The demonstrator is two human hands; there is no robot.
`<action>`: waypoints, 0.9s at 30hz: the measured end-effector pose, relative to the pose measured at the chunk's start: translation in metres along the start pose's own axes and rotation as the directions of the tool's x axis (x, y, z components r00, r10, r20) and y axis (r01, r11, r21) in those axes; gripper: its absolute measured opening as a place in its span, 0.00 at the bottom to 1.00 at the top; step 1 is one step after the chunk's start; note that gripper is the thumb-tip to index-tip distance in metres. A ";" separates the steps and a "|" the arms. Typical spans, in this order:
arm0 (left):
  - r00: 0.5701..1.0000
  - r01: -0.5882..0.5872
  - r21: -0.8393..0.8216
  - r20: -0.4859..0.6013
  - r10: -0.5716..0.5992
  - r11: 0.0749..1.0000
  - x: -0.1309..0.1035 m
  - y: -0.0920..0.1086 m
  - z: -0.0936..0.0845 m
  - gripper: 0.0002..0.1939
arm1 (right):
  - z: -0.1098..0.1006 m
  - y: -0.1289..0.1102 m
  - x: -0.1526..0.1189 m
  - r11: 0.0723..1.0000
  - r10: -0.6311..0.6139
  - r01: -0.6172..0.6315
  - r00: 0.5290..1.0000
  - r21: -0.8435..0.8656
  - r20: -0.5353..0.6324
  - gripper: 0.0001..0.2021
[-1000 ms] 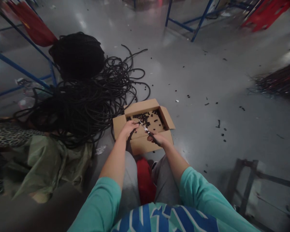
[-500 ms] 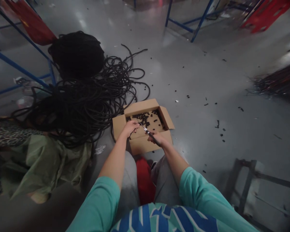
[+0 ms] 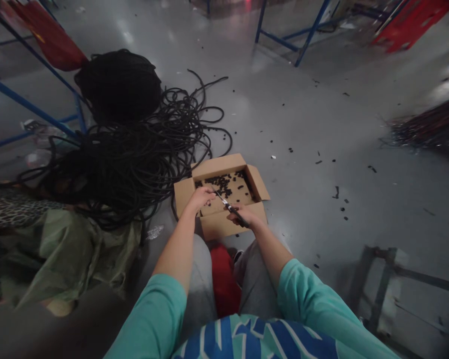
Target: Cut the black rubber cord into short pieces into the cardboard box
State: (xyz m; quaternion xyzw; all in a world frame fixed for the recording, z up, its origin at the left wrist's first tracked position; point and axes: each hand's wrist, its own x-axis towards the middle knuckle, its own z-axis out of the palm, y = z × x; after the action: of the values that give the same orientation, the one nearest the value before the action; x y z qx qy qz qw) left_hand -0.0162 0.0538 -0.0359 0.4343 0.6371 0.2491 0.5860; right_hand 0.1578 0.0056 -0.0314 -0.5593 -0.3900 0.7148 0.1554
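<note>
1. The floor (image 3: pixel 303 119) is smooth and grey with glossy patches of reflected light; small dark scraps lie scattered over it, mostly right of and beyond the box.
2. On that floor, just in front of the person's knees, stands the open cardboard box (image 3: pixel 222 162), its flaps folded outward, with many short black pieces (image 3: pixel 221 182) loose on its bottom.
3. The right hand (image 3: pixel 246 215) has its fingers closed around the handles of the scissors (image 3: pixel 232 209), whose blades point over the box toward the left hand (image 3: pixel 201 198).
4. The left hand's fingers are pinched narrow on a dark cord (image 3: pixel 216 193) beside the blades; it is too small here to make out its ends.
5. Left of the box and beyond it spreads a tangled heap of black cord (image 3: pixel 134 159), with a large dark bundle (image 3: pixel 119 85) at its far side.
6. Nearer on the left lies an olive cloth (image 3: pixel 75 249).
7. Blue metal frames (image 3: pixel 308 41) stand at the far left and far side, a red panel (image 3: pixel 415 25) at far right, and a dark bundle of strands (image 3: pixel 430 124) along the right edge.
</note>
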 end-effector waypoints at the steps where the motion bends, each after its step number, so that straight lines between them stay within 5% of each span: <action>1: 1.000 0.007 0.015 0.015 -0.007 1.000 -0.001 0.001 0.000 0.05 | 0.000 0.000 0.000 1.000 0.004 -0.004 1.000 0.009 0.020 0.23; 6: 0.996 0.038 0.026 0.079 -0.040 0.999 -0.002 0.001 0.000 0.05 | 0.000 -0.001 0.001 1.000 -0.022 0.022 1.000 -0.022 0.008 0.24; 19: 0.998 0.049 0.174 0.026 -0.054 0.984 0.004 -0.006 0.002 0.06 | -0.002 0.006 0.011 0.953 -0.106 0.064 0.986 -0.297 -0.129 0.10; 27: 0.999 0.044 0.231 -0.014 -0.042 0.972 0.006 -0.007 0.003 0.06 | 0.001 0.007 0.009 0.977 -0.018 -0.007 0.993 -0.211 -0.116 0.18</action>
State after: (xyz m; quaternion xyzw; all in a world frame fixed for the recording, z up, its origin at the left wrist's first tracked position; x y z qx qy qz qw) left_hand -0.0146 0.0550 -0.0455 0.4845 0.6736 0.1624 0.5340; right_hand 0.1552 0.0061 -0.0424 -0.6127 -0.4553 0.6348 0.1198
